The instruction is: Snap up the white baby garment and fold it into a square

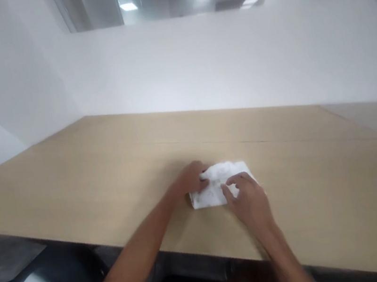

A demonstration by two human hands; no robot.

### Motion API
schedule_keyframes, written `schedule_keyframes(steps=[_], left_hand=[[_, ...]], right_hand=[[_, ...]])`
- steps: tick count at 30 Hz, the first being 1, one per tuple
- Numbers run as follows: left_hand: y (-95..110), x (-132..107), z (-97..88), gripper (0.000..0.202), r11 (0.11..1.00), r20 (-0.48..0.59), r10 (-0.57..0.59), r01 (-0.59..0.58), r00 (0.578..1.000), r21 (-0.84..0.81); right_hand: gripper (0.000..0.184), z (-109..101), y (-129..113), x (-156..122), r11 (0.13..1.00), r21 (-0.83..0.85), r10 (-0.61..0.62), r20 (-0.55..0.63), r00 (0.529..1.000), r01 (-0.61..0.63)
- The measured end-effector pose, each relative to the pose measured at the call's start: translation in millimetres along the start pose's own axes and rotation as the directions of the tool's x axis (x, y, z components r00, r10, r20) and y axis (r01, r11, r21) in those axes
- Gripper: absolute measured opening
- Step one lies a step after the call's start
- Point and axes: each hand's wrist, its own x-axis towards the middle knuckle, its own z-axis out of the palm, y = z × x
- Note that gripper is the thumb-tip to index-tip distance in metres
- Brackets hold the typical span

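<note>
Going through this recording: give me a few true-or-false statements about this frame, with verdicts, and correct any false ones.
1. The left hand and the right hand both touch a folded white printed sheet. True.
2. The sheet lies on dark glass. False: it lies on a tan board surface.
3. The left hand holds scissors. False: it is at the sheet's left end, touching it.
4. A white wall stands beyond the tan board surface. True.
</note>
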Motion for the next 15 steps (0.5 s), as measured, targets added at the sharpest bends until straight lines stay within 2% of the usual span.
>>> schedule_keyframes(steps=[4,6,9,12,15], left_hand=[[18,-8,-4.9,0.023,0.997,-0.013,0.023,-0.024,1.0,-0.074],[25,-14,-4.3,0.024,0.992,-0.013,-0.016,0.015,1.0,-0.127],[35,-28,-0.6,0.023,0.973,0.027,-0.063,0.067,0.998,-0.221],[47,-56,3.2,0.025,0.946,0.017,-0.089,0.089,0.996,-0.311],[65,-104,13.2,0.034,0.874,-0.025,-0.182,0.15,0.983,-0.461]], right_hand=[[0.015,29,18,3,0.983,-0.183,-0.013,0.006,1.0,0.014],[0.012,31,16,-1,0.975,-0.216,-0.044,0.001,0.999,0.043],[0.019,24,6,-6,0.971,-0.212,-0.113,0.005,0.994,0.112],[0.023,14,-2,-15,0.966,-0.185,-0.183,0.014,0.983,0.183],[0.023,6,-4,-44,0.976,-0.009,-0.219,-0.023,0.975,0.219]])
